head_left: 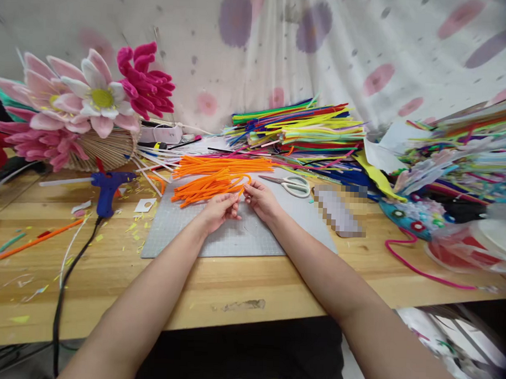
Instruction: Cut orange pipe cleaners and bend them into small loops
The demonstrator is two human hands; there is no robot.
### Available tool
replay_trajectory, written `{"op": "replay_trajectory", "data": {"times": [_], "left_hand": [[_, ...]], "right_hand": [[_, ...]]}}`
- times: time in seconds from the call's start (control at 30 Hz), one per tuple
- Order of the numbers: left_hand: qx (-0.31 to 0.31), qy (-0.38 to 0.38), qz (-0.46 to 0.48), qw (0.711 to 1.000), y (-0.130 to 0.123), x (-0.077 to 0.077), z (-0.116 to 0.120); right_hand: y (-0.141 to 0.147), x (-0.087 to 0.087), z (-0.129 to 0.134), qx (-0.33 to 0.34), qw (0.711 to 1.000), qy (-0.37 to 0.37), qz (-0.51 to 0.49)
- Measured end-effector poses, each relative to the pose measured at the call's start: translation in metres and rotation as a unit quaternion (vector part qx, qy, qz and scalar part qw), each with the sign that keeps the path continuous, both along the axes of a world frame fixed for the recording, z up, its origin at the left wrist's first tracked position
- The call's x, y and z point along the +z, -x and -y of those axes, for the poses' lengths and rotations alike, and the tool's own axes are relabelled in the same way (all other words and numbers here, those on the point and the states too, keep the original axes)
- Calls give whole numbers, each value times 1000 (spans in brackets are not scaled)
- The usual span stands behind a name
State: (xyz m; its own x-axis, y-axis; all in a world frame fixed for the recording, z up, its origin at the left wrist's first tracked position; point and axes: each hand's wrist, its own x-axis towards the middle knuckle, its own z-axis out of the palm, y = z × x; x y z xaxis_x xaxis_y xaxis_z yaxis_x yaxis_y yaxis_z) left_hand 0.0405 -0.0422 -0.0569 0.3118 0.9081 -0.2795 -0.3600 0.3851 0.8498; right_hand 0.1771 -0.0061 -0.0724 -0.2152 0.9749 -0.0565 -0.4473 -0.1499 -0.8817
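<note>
Orange pipe cleaner [249,178]: looped above cutting mat [243,241], pinched by fingers of left hand [219,211] and right hand [262,201]. Risk: loop may snag adjacent orange bundle [197,191] if pulled sideways.

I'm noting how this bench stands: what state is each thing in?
Orange fuzzy stem between hands, bent
Left hand, fingertips pinched
Right hand, fingertips pinched
Blue glue gun, lying on its side
Scissors with pale handles, lying flat
Gray cutting mat, flat, partly covered
White-and-pink fuzzy flower, petals spread
</note>
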Motion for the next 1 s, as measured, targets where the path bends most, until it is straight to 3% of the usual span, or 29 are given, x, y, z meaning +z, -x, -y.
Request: {"op": "replay_trajectory", "data": {"times": [0.13, 0.33, 0.4, 0.47, 0.7, 1.0], "left_hand": [[-32, -2, 16, 999, 8, -3, -3], [-158, 44, 75, 984, 24, -1, -8], [-169, 30, 60, 983, 25, -1, -8], [-154, 13, 10, 988, 24, -2, -7], [-16, -41, -163, 986, 11, -6, -2], [-9, -40, -166, 985, 4, -4, 0]], "right_hand": [[-8, 4, -1, 42, 999, 7, -6], [-29, 7, -4, 191, 980, 33, 41], [-32, 6, -5, 194, 978, 38, 63], [-32, 6, -7, 167, 982, 29, 84], [-27, 7, -5, 119, 980, -22, 159], [-16, 2, -2, 128, 966, -94, 202]]}}
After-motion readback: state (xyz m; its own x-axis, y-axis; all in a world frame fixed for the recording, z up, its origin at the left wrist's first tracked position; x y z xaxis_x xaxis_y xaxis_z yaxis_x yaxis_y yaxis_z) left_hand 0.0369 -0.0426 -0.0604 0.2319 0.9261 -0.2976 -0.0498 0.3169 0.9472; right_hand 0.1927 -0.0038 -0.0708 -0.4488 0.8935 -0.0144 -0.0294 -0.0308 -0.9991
